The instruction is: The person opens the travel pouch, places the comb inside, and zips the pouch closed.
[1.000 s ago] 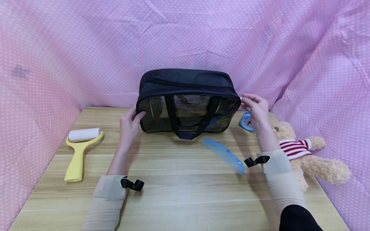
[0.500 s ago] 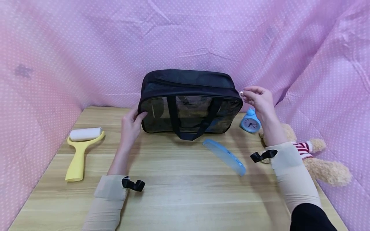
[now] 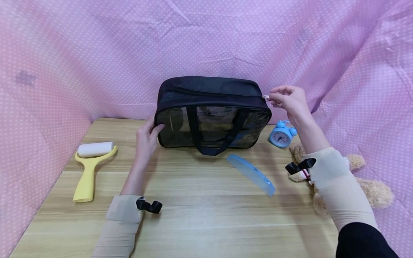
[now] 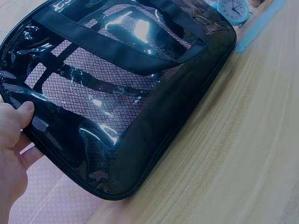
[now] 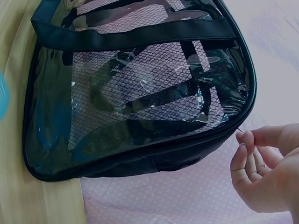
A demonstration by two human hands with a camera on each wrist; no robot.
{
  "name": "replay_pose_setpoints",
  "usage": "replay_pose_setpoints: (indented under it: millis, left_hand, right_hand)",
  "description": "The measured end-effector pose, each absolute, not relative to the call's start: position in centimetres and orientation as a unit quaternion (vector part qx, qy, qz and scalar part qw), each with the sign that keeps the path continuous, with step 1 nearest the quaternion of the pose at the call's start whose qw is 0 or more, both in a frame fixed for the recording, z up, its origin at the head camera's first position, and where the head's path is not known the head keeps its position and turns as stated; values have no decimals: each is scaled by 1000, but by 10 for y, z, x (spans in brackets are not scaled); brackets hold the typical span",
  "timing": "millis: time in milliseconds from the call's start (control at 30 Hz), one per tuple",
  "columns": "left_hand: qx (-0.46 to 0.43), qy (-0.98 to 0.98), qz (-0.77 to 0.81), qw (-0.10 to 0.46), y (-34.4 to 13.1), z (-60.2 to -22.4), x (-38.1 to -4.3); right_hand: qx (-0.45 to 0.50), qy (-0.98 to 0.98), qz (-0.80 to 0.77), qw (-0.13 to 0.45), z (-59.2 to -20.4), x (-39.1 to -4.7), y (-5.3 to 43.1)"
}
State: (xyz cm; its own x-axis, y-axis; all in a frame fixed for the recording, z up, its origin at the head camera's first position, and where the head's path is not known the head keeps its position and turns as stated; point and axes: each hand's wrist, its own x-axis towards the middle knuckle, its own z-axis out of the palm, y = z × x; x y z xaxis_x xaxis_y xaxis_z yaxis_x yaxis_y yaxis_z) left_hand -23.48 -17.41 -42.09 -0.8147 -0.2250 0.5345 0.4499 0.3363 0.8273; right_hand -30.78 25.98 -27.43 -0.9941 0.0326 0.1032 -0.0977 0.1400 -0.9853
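A black bag (image 3: 211,86) with see-through side panels stands upright at the back of the table, its dark strap handle (image 3: 208,150) hanging down the front. My left hand (image 3: 146,141) grips the bag's left edge, thumb on the front panel and fingers behind, as the left wrist view also shows. At the bag's upper right corner, my right hand (image 3: 291,102) pinches a small silvery zipper pull (image 3: 266,96) between thumb and finger. The top zipper (image 3: 200,92) runs across the bag and looks closed at its right part. In the right wrist view, the fingertips (image 5: 246,137) hide most of the pull.
Right of the bag stands a blue alarm clock (image 3: 280,137). A blue comb (image 3: 251,175) lies in front of it on the wooden table (image 3: 200,215). A yellow-handled lint roller (image 3: 88,172) lies at left. My right forearm partly covers a teddy bear (image 3: 375,191). Pink dotted cloth (image 3: 206,36) hangs behind.
My right hand has moved up and slightly right with the zipper pull, uncovering more of the alarm clock and covering more of the bear. The left hand keeps its hold on the bag.
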Motion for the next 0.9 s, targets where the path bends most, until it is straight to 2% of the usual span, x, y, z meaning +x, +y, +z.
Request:
replay_pose_setpoints:
  millis: [500, 900]
  left_hand:
    - [-71, -773, -556, 297, -173, -423, -235]
    - [-65, -767, -567, 293, -173, -423, -236]
  right_hand:
    - [47, -821, 569, -24, -241, -319, 250]
    - [68, -880, 456, -116, -204, -334, 229]
